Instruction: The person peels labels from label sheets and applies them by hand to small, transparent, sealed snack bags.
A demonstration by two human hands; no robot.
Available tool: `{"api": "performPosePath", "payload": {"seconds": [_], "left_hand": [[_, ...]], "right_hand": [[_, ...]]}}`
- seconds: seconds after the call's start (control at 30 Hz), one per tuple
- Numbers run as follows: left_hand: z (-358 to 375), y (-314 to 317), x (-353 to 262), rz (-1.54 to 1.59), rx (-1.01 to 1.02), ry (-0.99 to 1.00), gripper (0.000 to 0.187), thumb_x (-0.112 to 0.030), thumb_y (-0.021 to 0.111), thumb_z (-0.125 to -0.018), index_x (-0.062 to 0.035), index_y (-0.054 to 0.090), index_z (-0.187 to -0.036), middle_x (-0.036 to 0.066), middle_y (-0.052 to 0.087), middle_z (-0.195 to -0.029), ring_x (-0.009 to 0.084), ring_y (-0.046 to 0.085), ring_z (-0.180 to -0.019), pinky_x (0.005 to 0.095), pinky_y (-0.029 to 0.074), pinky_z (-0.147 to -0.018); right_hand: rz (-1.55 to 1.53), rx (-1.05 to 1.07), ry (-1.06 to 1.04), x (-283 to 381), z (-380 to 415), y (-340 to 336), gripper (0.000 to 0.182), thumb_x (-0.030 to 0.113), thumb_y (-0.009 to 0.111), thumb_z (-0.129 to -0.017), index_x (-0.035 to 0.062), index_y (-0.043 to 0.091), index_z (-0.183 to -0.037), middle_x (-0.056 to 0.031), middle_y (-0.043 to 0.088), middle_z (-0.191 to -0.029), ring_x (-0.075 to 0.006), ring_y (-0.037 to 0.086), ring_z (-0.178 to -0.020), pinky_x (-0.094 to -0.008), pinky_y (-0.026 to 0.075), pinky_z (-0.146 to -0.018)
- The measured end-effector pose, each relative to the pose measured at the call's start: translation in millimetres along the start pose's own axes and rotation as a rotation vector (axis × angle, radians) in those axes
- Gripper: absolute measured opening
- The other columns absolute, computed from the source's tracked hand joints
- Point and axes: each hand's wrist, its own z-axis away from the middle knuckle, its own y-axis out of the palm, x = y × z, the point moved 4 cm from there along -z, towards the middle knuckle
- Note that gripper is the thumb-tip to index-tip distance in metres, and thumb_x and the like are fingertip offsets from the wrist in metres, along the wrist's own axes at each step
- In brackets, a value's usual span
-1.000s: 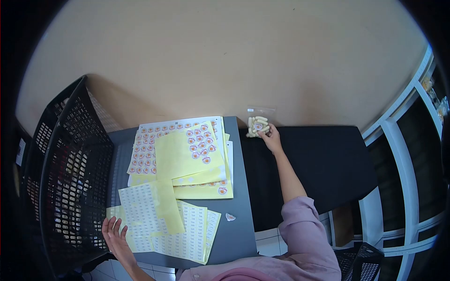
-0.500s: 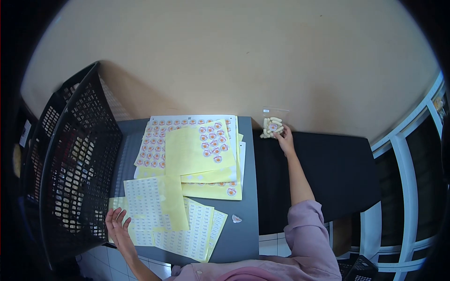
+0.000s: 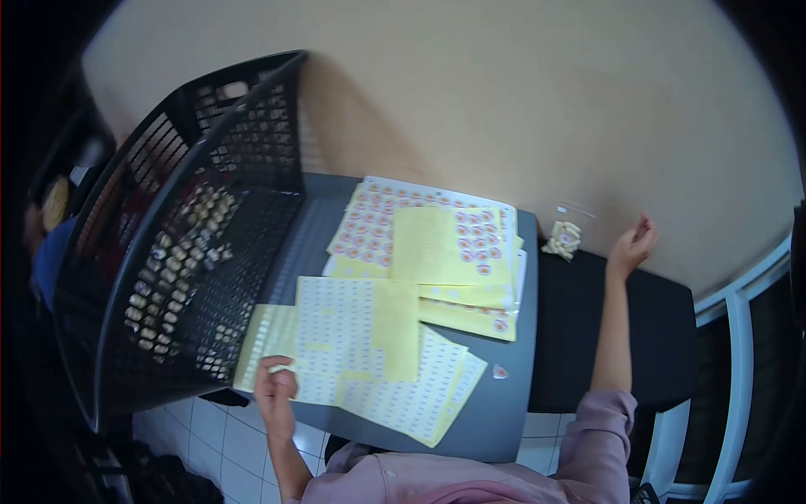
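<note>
My right hand (image 3: 633,249) is raised over the black-covered surface, fingers bent and loosely apart, with nothing seen in it. To its left, a clear zip bag (image 3: 564,238) of pale finger-shaped pieces, with a round sticker on its front, rests by the wall, apart from the hand. My left hand (image 3: 276,390) hovers by the grey table's front left edge, fingers loosely curled and holding nothing visible. Beside it lie yellow-backed sheets of small printed labels (image 3: 336,323). Farther back is a pile of round-sticker sheets (image 3: 449,252), partly peeled. A loose sticker (image 3: 500,371) lies near the table's right edge.
A large black plastic basket (image 3: 197,139) lies tipped on its side at the left, holding several bags of pale pieces (image 3: 172,277). The beige wall (image 3: 470,109) closes the back. A white metal frame (image 3: 735,361) stands at the right. Part of another person shows behind the basket.
My right hand has let go of the bag and moved right, away from it. The view has turned left, showing more of the basket. My left hand's fingers have curled more.
</note>
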Motion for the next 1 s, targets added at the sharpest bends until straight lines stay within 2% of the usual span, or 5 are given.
{"api": "performPosePath", "payload": {"seconds": [0.3,0.53,0.63,0.83,1.0], "left_hand": [[40.0,-68.0,-12.2,-0.151,0.247,-0.18,0.008,0.004,0.056,-0.075,-0.001,0.054,-0.081,-0.008,0.028,-0.046,-0.0005,0.024,-0.043,0.0172,0.018,-0.041],[67.5,-173.6,1.2,-0.252,-0.03,-0.234,0.011,0.008,0.048,-0.075,-0.0016,0.052,-0.08,-0.009,0.031,-0.047,-0.0015,0.022,-0.044,0.0182,0.016,-0.041],[98.1,-232.0,27.7,-0.619,-0.212,-0.293,0.021,-0.005,0.053,-0.079,0.0011,0.051,-0.099,0.001,0.049,-0.065,0.006,0.047,-0.064,0.021,0.039,-0.059],[102.2,-290.1,19.1,-0.584,-0.123,-0.128,0.034,-0.005,0.053,-0.079,0.0034,0.043,-0.111,0.012,0.055,-0.092,0.0195,0.051,-0.082,0.029,0.042,-0.071],[83.4,-301.2,2.5,-0.44,-0.334,-0.413,0.031,0.001,0.049,-0.077,0.0039,0.046,-0.108,0.012,0.055,-0.094,0.0181,0.051,-0.086,0.0284,0.041,-0.074]], "right_hand": [[-0.532,0.14,-0.554,359.0,-72.5,68.7,0.021,0.001,0.053,-0.073,0.003,0.056,-0.093,-0.0068,0.054,-0.087,-0.0141,0.051,-0.078,-0.0242,0.042,-0.068],[-0.463,0.898,-1.177,639.1,5.3,142.6,0.031,0.021,0.051,-0.076,0.0083,0.049,-0.104,-0.0113,0.056,-0.097,-0.0204,0.054,-0.083,-0.0289,0.043,-0.075],[-0.188,1.087,-1.385,709.9,67.6,159.8,0.013,0.008,0.056,-0.071,0.0011,0.058,-0.083,-0.0126,0.059,-0.08,-0.0198,0.056,-0.074,-0.0323,0.044,-0.066],[0.657,1.564,-1.804,774.4,170.9,177.0,0.031,0.024,0.063,-0.065,0.0065,0.062,-0.091,-0.0108,0.061,-0.089,-0.0252,0.057,-0.084,-0.0365,0.045,-0.072],[0.447,1.693,-2.021,767.2,292.9,228.8,0.035,0.025,0.066,-0.062,0.004,0.063,-0.09,-0.0114,0.06,-0.094,-0.0248,0.057,-0.086,-0.0351,0.046,-0.073]]}}
